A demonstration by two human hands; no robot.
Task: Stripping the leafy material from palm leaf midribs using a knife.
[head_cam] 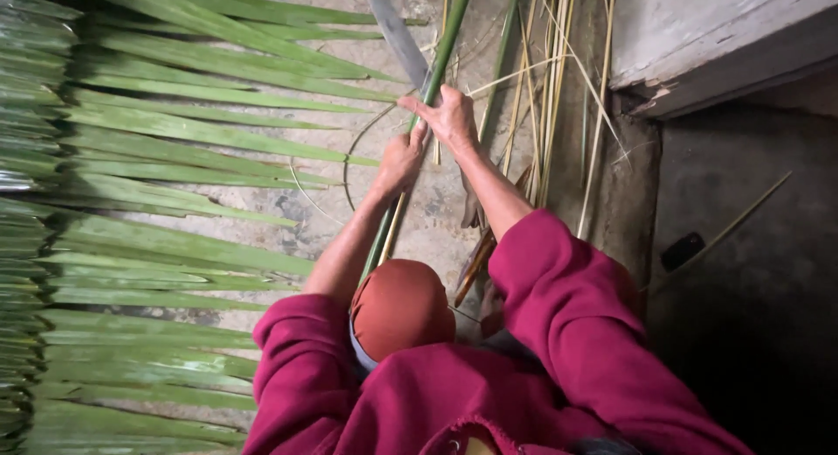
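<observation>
A long green palm-leaf stalk (447, 36) runs from top centre down between my arms. My left hand (400, 161) is closed around the stalk lower down. Just above it, my right hand (449, 116) grips the handle end of a long dark grey knife (394, 32), whose curved blade lies against the stalk and points up and to the left. Both arms wear dark pink sleeves (567, 307). A rust-coloured cloth-covered round shape (401, 307), seemingly my knee, sits below the hands.
Rows of green palm leaflets (175, 141) spread over the concrete ground on the left. Thin yellowish stripped ribs (550, 80) lie in a bundle to the right of the hands. A grey wooden ledge (716, 36) is at the top right, above a dark floor area.
</observation>
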